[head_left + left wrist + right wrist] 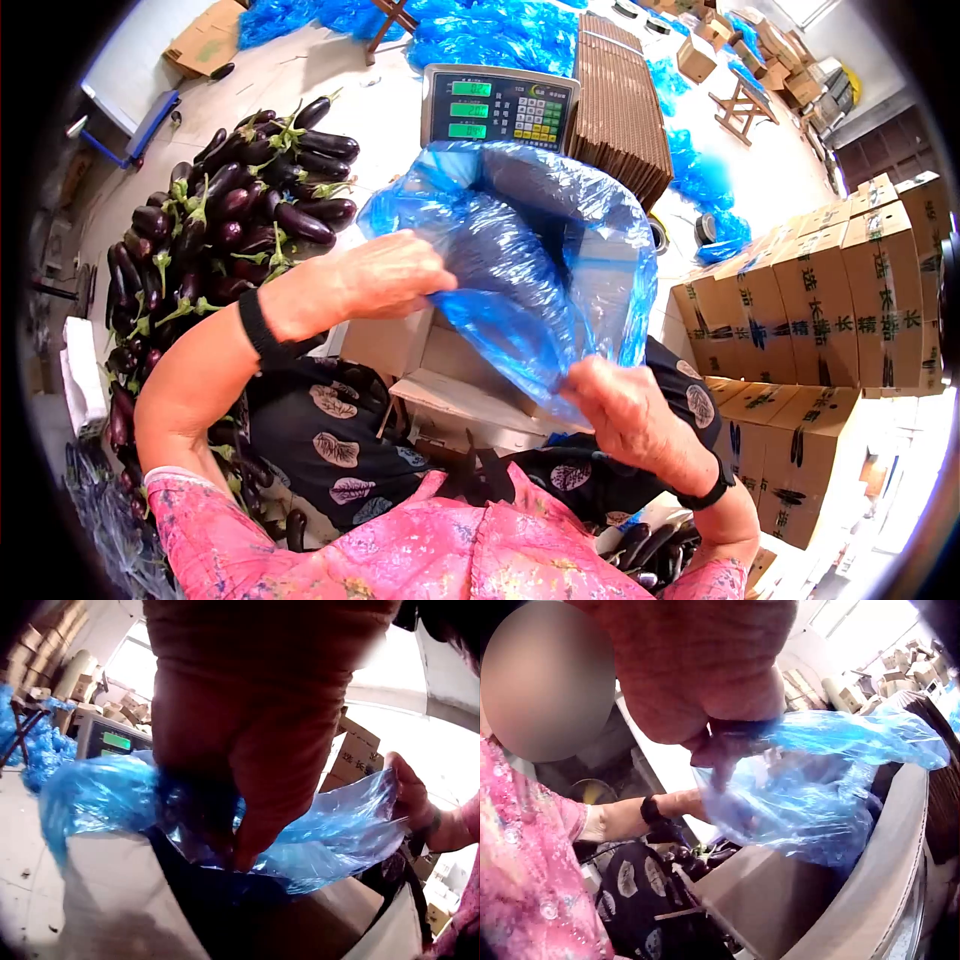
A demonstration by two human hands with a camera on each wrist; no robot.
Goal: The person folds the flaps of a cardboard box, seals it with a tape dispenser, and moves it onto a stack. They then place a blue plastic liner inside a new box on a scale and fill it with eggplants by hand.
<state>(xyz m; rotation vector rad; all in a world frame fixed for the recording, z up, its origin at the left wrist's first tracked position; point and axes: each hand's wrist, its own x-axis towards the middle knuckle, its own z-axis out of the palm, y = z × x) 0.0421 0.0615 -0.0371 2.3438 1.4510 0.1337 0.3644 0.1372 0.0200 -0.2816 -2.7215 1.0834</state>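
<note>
A thin blue plastic bag (610, 290) lines an open cardboard box (465, 405) in front of the person, its far part folded out over the rim. My left hand (385, 275) pinches the bag's near edge at the left. At the right, my right hand (630, 410) grips the same edge, which stretches between the two hands. In the right wrist view the bag (802, 802) hangs down inside the box wall (877, 862). Seen from the left wrist, my left fingers (251, 832) reach down to the film above the box opening.
Behind the box stands a scale with a lit display (500, 108). Eggplants (230, 205) lie heaped on the left. Flattened cartons (620, 110) are stacked beyond the scale, printed boxes (800, 300) stand at the right, and more blue film (490, 35) covers the floor behind.
</note>
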